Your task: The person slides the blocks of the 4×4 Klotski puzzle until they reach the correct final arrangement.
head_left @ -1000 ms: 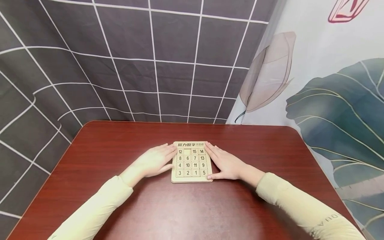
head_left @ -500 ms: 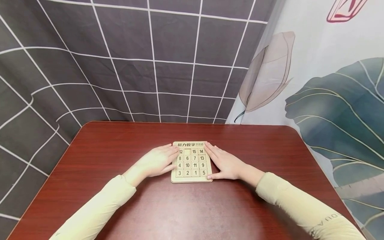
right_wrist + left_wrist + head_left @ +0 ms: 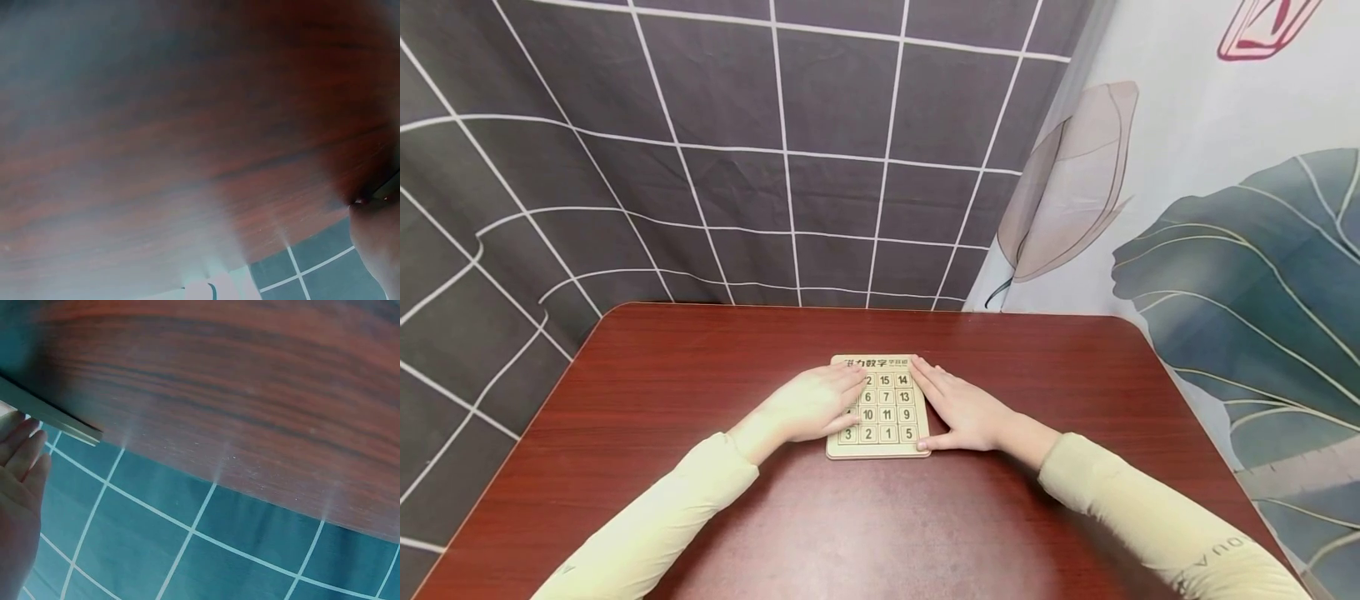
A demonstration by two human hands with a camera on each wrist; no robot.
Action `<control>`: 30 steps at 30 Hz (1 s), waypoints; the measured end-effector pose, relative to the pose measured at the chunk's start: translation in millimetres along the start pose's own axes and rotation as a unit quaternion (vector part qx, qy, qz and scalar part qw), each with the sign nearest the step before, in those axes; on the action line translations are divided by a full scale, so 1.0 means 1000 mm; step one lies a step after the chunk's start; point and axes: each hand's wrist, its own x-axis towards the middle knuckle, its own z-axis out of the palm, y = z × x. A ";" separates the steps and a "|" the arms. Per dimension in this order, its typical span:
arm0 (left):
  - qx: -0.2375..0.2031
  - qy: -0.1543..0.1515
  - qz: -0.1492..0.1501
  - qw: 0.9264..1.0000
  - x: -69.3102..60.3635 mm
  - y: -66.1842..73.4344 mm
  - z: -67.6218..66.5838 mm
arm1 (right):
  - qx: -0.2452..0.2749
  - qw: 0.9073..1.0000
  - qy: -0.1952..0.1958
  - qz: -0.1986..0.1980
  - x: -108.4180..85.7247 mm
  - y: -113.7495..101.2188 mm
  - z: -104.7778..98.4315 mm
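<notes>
A pale sliding number puzzle [image 3: 878, 452] lies flat on the table, with numbered square tiles under a printed heading. My left hand [image 3: 820, 402] reaches over its left side with straight fingers. It covers the first column's upper tiles and part of a tile marked 12 [image 3: 869, 381], whose final digit shows beside 15. On the other side, my right hand [image 3: 967, 414] rests along the frame's right edge, fingers straight and thumb on the lower right corner. In the left wrist view the fingers [image 3: 25, 450] are under the puzzle's edge [image 3: 56, 422] as seen there.
The reddish-brown wooden table [image 3: 865, 533] extends around the puzzle on all sides. Behind it hangs a dark grey cloth [image 3: 715, 192] with a white grid. A pale curtain [image 3: 1195, 125] with leaf prints hangs at the right.
My left hand has slid right across the puzzle. The 12 tile has moved from the top left corner into the gap beside 15. The right hand stays in place.
</notes>
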 end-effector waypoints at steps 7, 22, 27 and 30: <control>-0.012 0.011 0.000 1.000 -0.011 -0.001 0.000 | -0.003 1.000 0.001 -0.002 0.000 0.001 0.002; 0.009 0.044 0.011 0.999 -0.042 0.009 -0.001 | -0.002 1.000 -0.005 0.007 0.000 0.001 0.002; 0.011 0.042 0.005 0.999 -0.041 0.006 0.001 | -0.004 1.000 -0.002 0.001 0.000 0.001 0.002; 0.015 0.040 -0.003 0.999 -0.038 0.003 0.002 | -0.006 1.000 0.001 -0.002 0.000 0.000 0.002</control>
